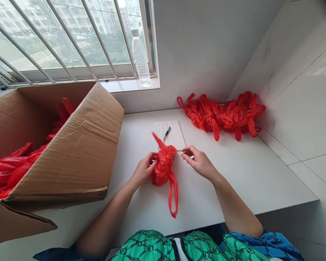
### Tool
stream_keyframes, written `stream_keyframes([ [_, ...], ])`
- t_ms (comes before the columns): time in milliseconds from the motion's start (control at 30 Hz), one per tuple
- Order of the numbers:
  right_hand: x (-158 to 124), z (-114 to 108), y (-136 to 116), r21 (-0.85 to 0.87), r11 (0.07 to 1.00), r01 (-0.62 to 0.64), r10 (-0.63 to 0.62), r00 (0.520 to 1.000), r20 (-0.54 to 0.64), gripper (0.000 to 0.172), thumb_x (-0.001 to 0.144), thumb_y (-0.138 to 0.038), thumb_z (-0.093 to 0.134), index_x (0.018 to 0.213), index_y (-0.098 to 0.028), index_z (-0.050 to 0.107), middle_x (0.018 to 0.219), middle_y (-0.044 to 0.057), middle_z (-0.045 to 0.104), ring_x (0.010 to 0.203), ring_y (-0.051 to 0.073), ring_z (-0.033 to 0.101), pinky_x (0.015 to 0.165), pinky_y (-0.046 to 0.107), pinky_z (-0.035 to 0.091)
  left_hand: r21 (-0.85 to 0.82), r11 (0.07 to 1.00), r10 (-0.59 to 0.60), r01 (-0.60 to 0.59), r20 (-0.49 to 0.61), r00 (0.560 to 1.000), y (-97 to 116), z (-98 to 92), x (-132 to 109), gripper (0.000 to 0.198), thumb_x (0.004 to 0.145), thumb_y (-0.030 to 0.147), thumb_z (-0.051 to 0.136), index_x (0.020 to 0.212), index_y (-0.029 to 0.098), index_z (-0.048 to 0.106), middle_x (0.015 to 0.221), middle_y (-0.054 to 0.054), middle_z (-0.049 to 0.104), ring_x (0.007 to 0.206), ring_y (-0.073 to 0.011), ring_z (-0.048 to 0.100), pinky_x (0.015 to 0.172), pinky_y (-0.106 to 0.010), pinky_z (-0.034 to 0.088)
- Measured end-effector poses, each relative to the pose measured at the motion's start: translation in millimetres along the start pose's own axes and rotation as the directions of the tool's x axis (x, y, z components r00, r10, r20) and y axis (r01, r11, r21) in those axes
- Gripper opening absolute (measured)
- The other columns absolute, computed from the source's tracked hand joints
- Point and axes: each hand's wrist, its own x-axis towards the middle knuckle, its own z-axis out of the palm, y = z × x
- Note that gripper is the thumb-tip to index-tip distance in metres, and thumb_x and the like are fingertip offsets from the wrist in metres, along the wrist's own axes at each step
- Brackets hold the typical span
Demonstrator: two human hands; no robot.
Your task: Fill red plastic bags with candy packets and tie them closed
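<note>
Red plastic bag (pixel 164 163), bunched and knotted, was held low over the white desk (pixel 241 177) in the head view, with 1 long loop hanging toward the person and 1 pointed end rising toward the paper beyond. The 2 hands were apart, with the bag between them. The left hand (pixel 143 168) was curled around the bag's left side, its fingers pressed into the plastic. The right hand (pixel 199 163) was just beside the bag's upper right edge, with its fingertips (pixel 185 151) drawn together; I could not tell whether they pinched any plastic.

Directly beyond lay a lined notepad (pixel 170 135) with a black pen (pixel 167 133) on it. To the right, a heap of knotted red bags (pixel 220 116) lay against the wall. To the left stood an open cardboard box (pixel 81 145) with loose red bags (pixel 8 174) inside. A clear water bottle (pixel 140 58) stood on the barred window's sill (pixel 130 85).
</note>
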Motion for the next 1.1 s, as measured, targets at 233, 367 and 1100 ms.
stream_keyframes([
  [233, -3.3, 26.2, -8.8, 0.170, 0.981, 0.090, -0.128, 0.966, 0.223, 0.027, 0.090, -0.028, 0.060, 0.117, -0.027, 0.059, 0.111, 0.004, 0.070, 0.099, 0.020, 0.068, 0.078, 0.035, 0.057, 0.303, 0.923, 0.248, -0.238, 0.008, 0.969, 35.2, 6.8, -30.3, 0.029, 0.069, 0.026, 0.083, 0.095, 0.025, 0.070, 0.086, -0.001, 0.065, 0.069, -0.0159, 0.055, 0.061, -0.023, 0.039],
  [367, -5.3, 33.8, -10.7, 0.192, 0.978, 0.087, -0.118, 0.980, 0.159, 0.017, 0.092, -0.026, 0.057, 0.109, -0.025, 0.057, 0.108, 0.004, 0.068, 0.094, 0.019, 0.068, 0.077, 0.035, 0.058, 0.330, 0.912, 0.205, -0.243, 0.146, 0.968, 34.3, 10.0, -40.5, 0.036, 0.065, 0.029, 0.086, 0.095, 0.024, 0.068, 0.092, -0.001, 0.066, 0.067, -0.0149, 0.057, 0.062, -0.024, 0.043],
  [1100, -14.6, 49.1, -14.7, -0.030, 0.912, 0.410, -0.410, 0.912, 0.000, 0.019, 0.088, -0.034, 0.067, 0.105, -0.027, 0.061, 0.117, 0.005, 0.061, 0.101, 0.020, 0.065, 0.080, 0.035, 0.059, 0.417, 0.847, 0.325, -0.329, 0.084, 0.942, 40.5, -2.1, -54.3, 0.012, 0.097, 0.027, 0.052, 0.093, 0.021, 0.062, 0.088, 0.001, 0.068, 0.079, -0.0125, 0.063, 0.075, -0.026, 0.053],
])
